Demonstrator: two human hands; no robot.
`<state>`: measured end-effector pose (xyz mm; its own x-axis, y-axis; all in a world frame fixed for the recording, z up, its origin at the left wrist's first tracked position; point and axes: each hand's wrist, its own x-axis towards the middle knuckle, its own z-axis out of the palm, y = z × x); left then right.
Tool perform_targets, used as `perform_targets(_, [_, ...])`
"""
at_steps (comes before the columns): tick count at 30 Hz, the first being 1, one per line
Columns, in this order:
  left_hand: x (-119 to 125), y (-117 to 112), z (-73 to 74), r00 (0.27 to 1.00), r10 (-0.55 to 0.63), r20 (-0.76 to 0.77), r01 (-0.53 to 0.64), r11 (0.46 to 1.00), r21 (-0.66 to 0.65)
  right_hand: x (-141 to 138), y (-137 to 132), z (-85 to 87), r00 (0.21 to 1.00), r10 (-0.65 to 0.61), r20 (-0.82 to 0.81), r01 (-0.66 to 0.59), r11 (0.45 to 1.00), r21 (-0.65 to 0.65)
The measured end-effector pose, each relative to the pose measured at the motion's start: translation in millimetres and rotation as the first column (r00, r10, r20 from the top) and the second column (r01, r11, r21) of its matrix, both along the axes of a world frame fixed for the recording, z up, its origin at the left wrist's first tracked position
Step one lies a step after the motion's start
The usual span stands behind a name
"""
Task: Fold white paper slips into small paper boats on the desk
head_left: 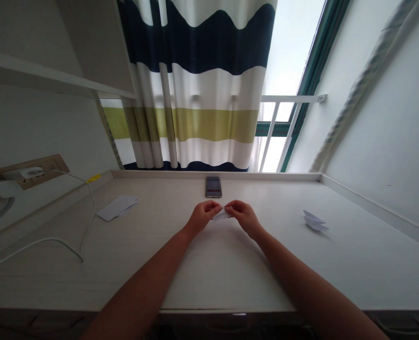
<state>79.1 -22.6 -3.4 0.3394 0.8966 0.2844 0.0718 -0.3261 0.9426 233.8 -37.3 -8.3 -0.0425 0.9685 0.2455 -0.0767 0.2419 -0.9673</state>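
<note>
Mid-fold on a small white creased paper piece (220,216), centre of a pale wood-grain desk top (209,274), at or just above the surface, contact unclear, a little in front of a dark flat smartphone (213,186) lying face up near the back edge. Pinched at its left end by thumb and fingertips of the left hand (202,216), at its right end by those of the right hand (243,216). Both grips nearly closed, only paper between the fingers, other fingers curled in. Can't tell the exact fold shape, too small. Progress, as a judgement: several folds in already, going by the reduced size and layered look. Not yet matching the 1 folded white pointed paper shape (314,221) parked well to the right, so probably more creases left. Loose stack of flat white paper sheets (117,207) well to the left, unfolded. Thin white cable (85,226) snaking over the left side of the desk up to a beige wall socket strip (35,171). Raised lip along back and right edges. Behind: wavy-striped curtain in navy, white and olive (198,94), bright window with teal-green frame (287,47), white guard rail (289,99). Plain white walls either side, white shelf (53,80) upper left. No other people in view.
</note>
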Motion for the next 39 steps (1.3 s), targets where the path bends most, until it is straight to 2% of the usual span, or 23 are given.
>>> perform_targets(7, [0.5,2.1,-5.2,1.000,-0.019,0.005,0.019,0.999,0.034,0.0,1.6,-2.0,0.999,-0.026,0.019,0.026,0.999,0.021])
perform_targets(15, [0.5,0.0,-2.4,1.000,0.006,-0.005,-0.006,0.998,0.060,-0.3,-0.4,-1.3,1.000,-0.017,0.019,0.016,0.999,0.046])
perform_targets(23, [0.4,-0.8,-3.2,0.999,-0.023,-0.035,0.025,0.998,0.064,-2.4,-0.5,-0.5,0.999,-0.035,-0.025,0.036,0.998,0.050])
perform_targets(32, [0.6,2.4,-4.9,1.000,0.015,-0.021,-0.014,0.998,0.063,-3.6,-4.5,1.6,1.000,0.025,0.010,-0.025,1.000,-0.014])
perform_targets(39, [-0.7,2.2,-3.6,0.999,0.028,-0.031,-0.026,0.996,0.086,-1.8,-7.1,5.8,0.997,0.032,-0.070,-0.040,0.992,-0.116])
